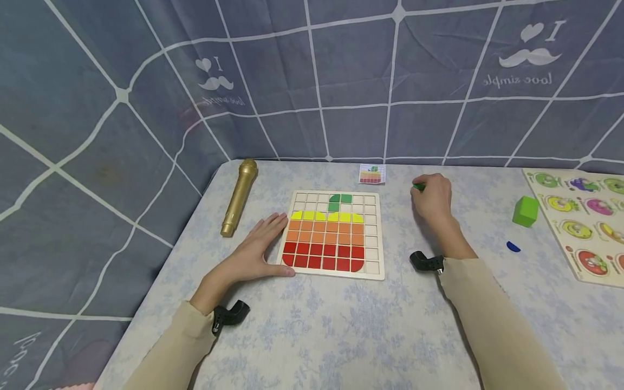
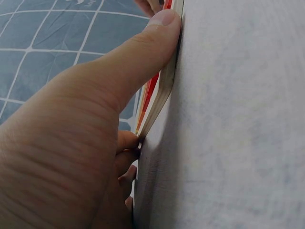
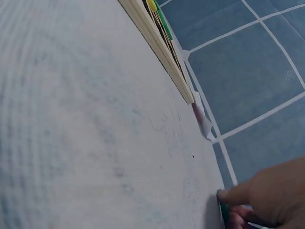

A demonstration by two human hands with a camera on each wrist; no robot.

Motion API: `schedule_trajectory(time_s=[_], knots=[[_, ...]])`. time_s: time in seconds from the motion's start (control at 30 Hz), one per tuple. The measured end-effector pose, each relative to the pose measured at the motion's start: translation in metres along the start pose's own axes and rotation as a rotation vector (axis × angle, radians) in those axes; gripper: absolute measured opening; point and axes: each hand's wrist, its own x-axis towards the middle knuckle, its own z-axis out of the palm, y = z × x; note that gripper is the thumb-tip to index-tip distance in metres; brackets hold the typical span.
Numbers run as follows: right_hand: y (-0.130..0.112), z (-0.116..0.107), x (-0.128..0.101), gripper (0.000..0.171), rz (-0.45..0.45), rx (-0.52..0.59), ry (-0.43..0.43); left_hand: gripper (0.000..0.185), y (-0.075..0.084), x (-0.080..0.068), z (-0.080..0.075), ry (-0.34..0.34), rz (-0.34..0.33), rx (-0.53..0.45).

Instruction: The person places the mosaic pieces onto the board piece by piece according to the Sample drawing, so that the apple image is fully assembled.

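Observation:
A square wooden grid board [image 1: 371,253] lies on the table, with rows of red, orange and yellow tiles and a few green tiles [image 1: 333,207] near its top. My left hand [image 1: 253,250] rests at its left side, fingers spread along the edge and thumb at the lower left corner. In the left wrist view, the thumb [image 2: 143,47] touches the board's edge. Right of the board, my right hand [image 1: 434,197] pinches a small green tile [image 1: 419,187]. The right wrist view shows that green tile [image 3: 223,210] low by the fingertips, partly hidden.
A small picture card [image 1: 372,174] lies behind the board. A gold microphone [image 1: 239,199] is at the left. To the right are a green block [image 1: 526,211], a dark blue half-round piece [image 1: 513,247] and a fruit-picture board [image 1: 580,238]. A grey-blue curtain [image 1: 351,81] hangs along the back.

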Motion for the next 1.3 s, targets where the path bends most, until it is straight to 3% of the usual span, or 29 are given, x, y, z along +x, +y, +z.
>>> schedule_trajectory(time_s=[0.13,0.4,0.77,1.1,1.3], knots=[[0.002,-0.001,-0.001,0.018,-0.013,0.05,0.01,0.125,0.0,0.0,-0.001,0.004,0.001,0.006],[0.012,-0.012,0.003,0.017,0.044,0.12,-0.117,0.125,0.001,0.001,0.0,-0.001,-0.001,0.004],[0.014,-0.016,0.006,0.018,0.063,0.13,-0.139,0.125,0.001,0.0,0.0,0.002,-0.002,0.014],[0.002,-0.009,0.003,0.018,-0.053,0.185,-0.058,0.126,0.0,0.0,0.001,0.006,-0.011,0.008],[-0.02,-0.006,0.0,0.018,-0.082,0.245,-0.117,0.127,0.0,0.0,0.002,0.007,-0.019,0.012]])
